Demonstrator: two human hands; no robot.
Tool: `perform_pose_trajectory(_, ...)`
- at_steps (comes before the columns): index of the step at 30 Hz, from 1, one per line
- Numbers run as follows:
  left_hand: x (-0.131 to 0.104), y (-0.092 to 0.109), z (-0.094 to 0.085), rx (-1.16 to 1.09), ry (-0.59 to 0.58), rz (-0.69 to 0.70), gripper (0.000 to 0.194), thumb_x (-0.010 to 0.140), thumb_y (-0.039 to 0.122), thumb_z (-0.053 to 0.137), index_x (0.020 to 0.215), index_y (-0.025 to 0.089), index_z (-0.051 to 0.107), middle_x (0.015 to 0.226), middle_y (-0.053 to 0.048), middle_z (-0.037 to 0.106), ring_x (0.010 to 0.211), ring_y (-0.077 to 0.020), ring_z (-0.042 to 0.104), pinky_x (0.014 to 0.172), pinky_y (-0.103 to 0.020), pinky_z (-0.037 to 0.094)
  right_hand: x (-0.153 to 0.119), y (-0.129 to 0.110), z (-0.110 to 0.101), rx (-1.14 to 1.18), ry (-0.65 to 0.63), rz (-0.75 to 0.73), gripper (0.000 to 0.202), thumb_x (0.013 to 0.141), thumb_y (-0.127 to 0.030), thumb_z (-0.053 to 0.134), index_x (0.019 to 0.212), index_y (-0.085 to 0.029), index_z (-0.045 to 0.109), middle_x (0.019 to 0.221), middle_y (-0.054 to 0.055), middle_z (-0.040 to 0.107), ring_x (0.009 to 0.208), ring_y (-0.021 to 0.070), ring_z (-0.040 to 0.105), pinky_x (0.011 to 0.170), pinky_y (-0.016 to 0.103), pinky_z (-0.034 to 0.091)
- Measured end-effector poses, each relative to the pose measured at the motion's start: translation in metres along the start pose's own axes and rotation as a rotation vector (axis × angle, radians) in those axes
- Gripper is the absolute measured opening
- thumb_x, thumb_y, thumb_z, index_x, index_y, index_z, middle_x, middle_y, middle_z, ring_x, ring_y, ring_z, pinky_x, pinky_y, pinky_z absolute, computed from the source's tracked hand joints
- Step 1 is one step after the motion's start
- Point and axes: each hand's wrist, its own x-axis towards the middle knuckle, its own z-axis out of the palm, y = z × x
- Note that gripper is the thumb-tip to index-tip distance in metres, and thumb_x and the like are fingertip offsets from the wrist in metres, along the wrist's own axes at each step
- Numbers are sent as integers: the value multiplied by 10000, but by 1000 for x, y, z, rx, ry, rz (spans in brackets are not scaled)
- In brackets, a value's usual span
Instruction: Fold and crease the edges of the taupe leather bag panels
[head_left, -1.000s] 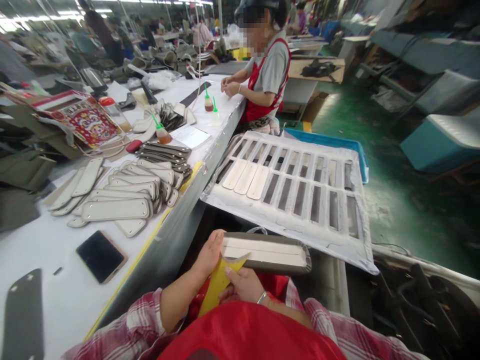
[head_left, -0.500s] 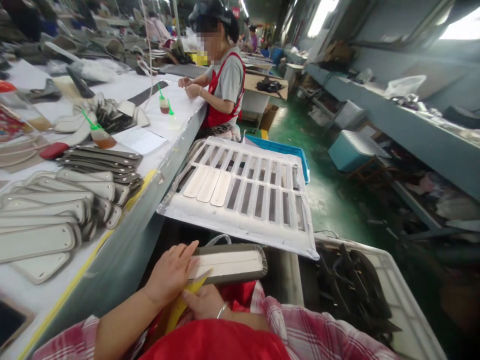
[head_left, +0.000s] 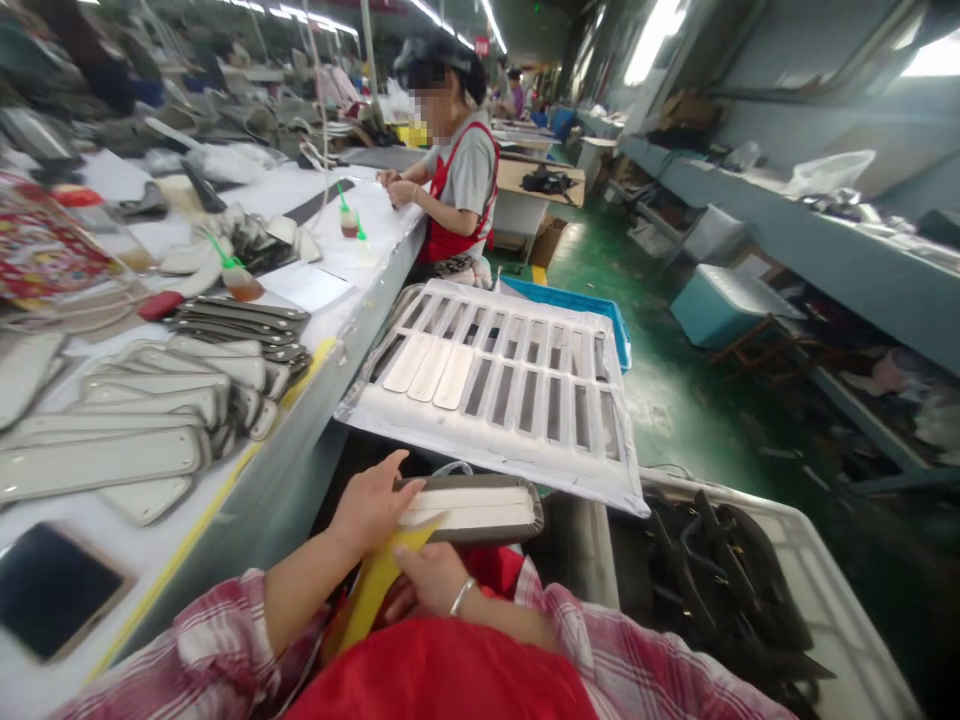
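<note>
A long dark-grey piece with a white face and a seam line along its middle lies just in front of my body. My left hand grips its left end, with fingers partly raised over the top edge. My right hand is closed on a yellow flat strip. The strip's pointed upper end touches the white face near my left fingers. Its lower end runs down beside my red apron. The undersides of both hands are hidden.
Stacked white and grey strips and a phone lie on the left table. A slotted white rack stands ahead, with a crate of dark parts at right. A co-worker in a red apron sits beyond.
The view has shifted left, bringing more of the table and phone into sight. Both hands keep hold, and the yellow strip's tip now sits slightly farther right and higher on the white face.
</note>
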Motion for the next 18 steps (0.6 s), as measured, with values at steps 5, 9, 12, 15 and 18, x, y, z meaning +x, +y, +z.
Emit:
perform_pose_trajectory(5, -31, -27, -20, -909, 83, -409, 567, 843, 558, 294, 1258, 188, 402, 1177, -119, 551, 1059, -223, 525, 840, -353, 411, -44, -18, -27, 62, 317, -221, 377, 663, -479, 613, 793, -125, 604, 679, 85, 664, 599, 210, 626, 504, 282, 484)
perform_pose_trajectory(9, -58, -37, -21, -1215, 5, -445, 454, 806, 476, 472, 1153, 187, 528, 1248, -99, 514, 1146, -232, 457, 879, -337, 402, -72, -33, -60, 184, 455, -385, 332, 653, -403, 645, 890, -182, 570, 885, 84, 661, 794, 243, 624, 637, 342, 515)
perform_pose_trajectory(12, -66, -32, -17, -1277, -39, -407, 429, 788, 403, 538, 1158, 186, 533, 1224, -83, 539, 1110, -222, 489, 914, -332, 385, -82, -39, -67, 307, 447, -446, 403, 650, -357, 665, 998, -218, 516, 945, 63, 642, 778, 236, 625, 669, 371, 517)
perform_pose_trajectory(15, -64, -29, -15, -1247, -77, -387, 493, 766, 368, 573, 1221, 202, 480, 1197, -73, 560, 1074, -217, 519, 938, -348, 369, -85, -45, -65, 335, 423, -409, 472, 671, -354, 645, 1088, -224, 466, 941, 64, 638, 677, 217, 622, 651, 392, 516)
perform_pose_trajectory(18, -59, -31, -16, -1076, -75, -337, 486, 761, 354, 565, 1219, 214, 481, 1213, -60, 544, 1105, -225, 491, 970, -359, 333, -87, -54, -68, 292, 442, -390, 396, 692, -352, 632, 1031, -199, 497, 828, 56, 638, 557, 158, 570, 587, 345, 508)
